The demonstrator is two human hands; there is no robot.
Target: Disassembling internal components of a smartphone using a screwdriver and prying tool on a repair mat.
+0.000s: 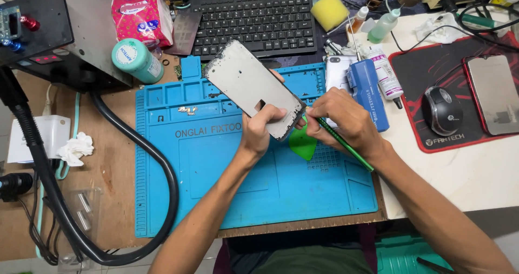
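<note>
Left hand (258, 127) pinches the thin, stiff, likely light phone frame (253, 87) by its lower edge above the blue mat (216, 182), while right hand (340, 117), at 3 o'clock, grips a green tool (346, 144)

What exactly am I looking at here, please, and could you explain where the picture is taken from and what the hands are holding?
This single view comes from a camera worn on a person's head, looking down at a workbench. The left hand holds a grey phone frame tilted above a blue work mat. The right hand holds a thin green tool against the frame's edge, with a green pick beneath. Around the mat lie a black keyboard, a mouse on a pad, small bottles and a black hose.
</note>
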